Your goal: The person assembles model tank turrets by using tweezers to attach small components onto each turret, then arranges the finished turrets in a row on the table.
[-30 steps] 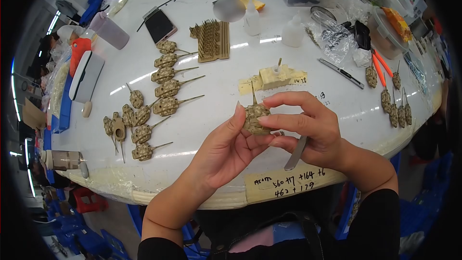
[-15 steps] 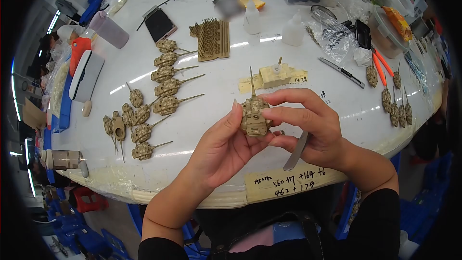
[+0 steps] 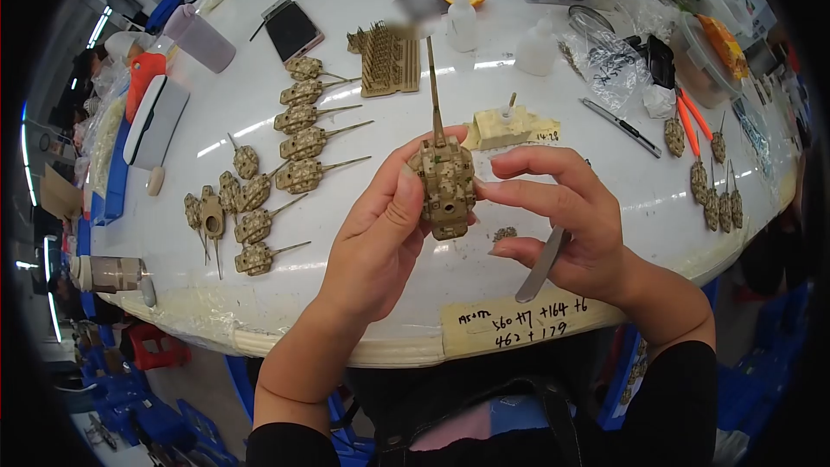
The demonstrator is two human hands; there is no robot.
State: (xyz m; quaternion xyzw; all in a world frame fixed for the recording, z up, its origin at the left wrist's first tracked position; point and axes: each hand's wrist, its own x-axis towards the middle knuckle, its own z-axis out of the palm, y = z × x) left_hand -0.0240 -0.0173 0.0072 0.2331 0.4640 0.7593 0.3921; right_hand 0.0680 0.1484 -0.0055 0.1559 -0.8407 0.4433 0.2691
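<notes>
My left hand grips a camouflage-patterned model tank turret, its long barrel pointing up and away from me. My right hand is just right of the turret, index fingertip at its side, thumb lower and apart. A flat metal tool lies in that hand, its rounded end sticking out below the palm. Between the hands, a small heap of tiny parts rests on the white table. Behind them stands a tape-covered block with a small pin on top.
Several finished-looking turrets lie to the left, others at the far right. A ridged brown parts rack, two white bottles, a craft knife, orange-handled pliers and a phone sit farther back.
The turret has come up and nearer, its barrel now looking longer. My left hand has moved left and wraps round it, while my right thumb has parted from it. The view has shifted slightly.
</notes>
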